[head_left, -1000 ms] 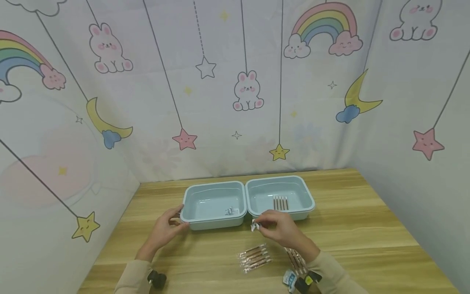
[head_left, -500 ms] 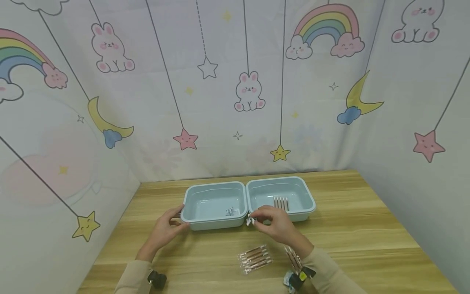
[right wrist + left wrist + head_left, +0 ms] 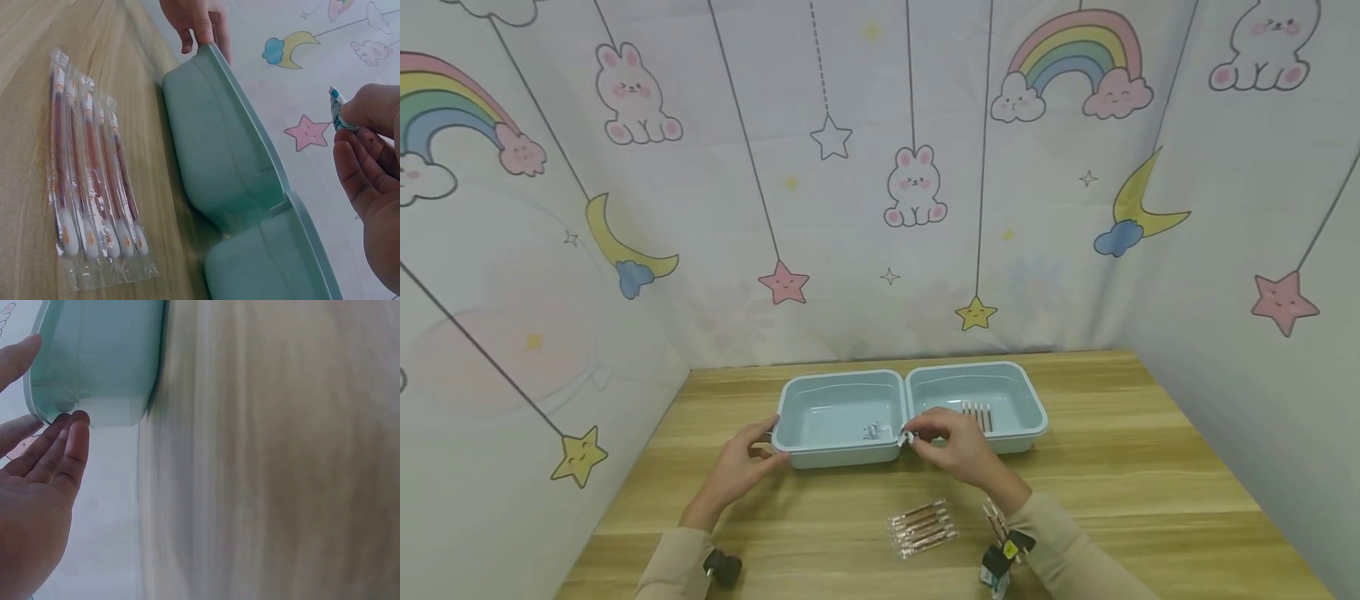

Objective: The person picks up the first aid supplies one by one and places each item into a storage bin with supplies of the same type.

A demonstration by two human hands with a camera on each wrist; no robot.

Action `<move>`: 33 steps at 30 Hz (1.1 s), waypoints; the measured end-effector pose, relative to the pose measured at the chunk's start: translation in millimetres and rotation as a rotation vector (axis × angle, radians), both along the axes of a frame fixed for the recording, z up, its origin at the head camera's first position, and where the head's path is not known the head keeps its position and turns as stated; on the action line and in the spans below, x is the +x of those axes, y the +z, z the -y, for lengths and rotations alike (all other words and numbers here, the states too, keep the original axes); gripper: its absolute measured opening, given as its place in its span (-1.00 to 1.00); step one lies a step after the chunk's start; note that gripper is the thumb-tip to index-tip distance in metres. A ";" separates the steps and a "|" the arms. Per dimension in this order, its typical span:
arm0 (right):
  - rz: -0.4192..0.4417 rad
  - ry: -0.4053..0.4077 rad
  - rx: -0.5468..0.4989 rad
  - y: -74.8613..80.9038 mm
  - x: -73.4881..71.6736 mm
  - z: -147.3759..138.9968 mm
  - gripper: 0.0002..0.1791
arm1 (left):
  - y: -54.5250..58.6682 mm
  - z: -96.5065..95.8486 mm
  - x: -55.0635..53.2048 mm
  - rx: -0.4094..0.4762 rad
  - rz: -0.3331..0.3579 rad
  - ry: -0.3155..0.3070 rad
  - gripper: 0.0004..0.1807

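My left hand point(image 3: 737, 471) holds the near-left corner of the left pale blue plastic bin point(image 3: 842, 460), thumb at the front, fingers along the end wall. Between thumb and fingertips my right hand point(image 3: 962, 446) pinches a small crumpled blue-and-white wrapper point(image 3: 336, 109), close by the spot where the two bins meet. A similar crumpled wrapper point(image 3: 872, 432) lies inside the left bin. In the right pale blue bin point(image 3: 1022, 444) is a row of several brown swabs point(image 3: 976, 408) with white tips. The right wrist view shows both bins' outer walls and the pinched wrapper.
Several clear-wrapped brown swabs point(image 3: 94, 169) lie side by side on the wooden table point(image 3: 820, 533), nearer me than the bins. More wrapped swabs point(image 3: 992, 518) and a blue-and-white packet point(image 3: 997, 585) are partly hidden by my right wrist. A printed curtain point(image 3: 850, 325) hangs behind the table.
My right hand has moved left and slightly forward with the wrapper, from in front of the right bin to the left bin's near-right corner. My left hand stays on the left bin.
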State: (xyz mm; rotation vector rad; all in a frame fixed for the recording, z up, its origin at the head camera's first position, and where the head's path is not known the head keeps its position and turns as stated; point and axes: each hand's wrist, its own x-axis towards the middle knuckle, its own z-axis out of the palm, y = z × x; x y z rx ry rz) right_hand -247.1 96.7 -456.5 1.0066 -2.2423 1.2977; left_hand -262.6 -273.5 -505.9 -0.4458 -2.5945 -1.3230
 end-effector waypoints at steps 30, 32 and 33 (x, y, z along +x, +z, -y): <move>0.109 0.001 0.037 0.6 -14.7 13.9 -0.78 | -0.7 0.8 -0.1 0.012 0.018 -0.018 -0.17; 0.103 0.002 0.036 -2.3 -18.3 13.5 -0.78 | -0.7 0.5 -0.3 0.009 0.017 -0.015 -0.18; 0.103 0.005 0.032 -2.2 -19.1 13.6 -0.78 | -0.5 0.3 -0.5 0.008 0.015 -0.014 -0.18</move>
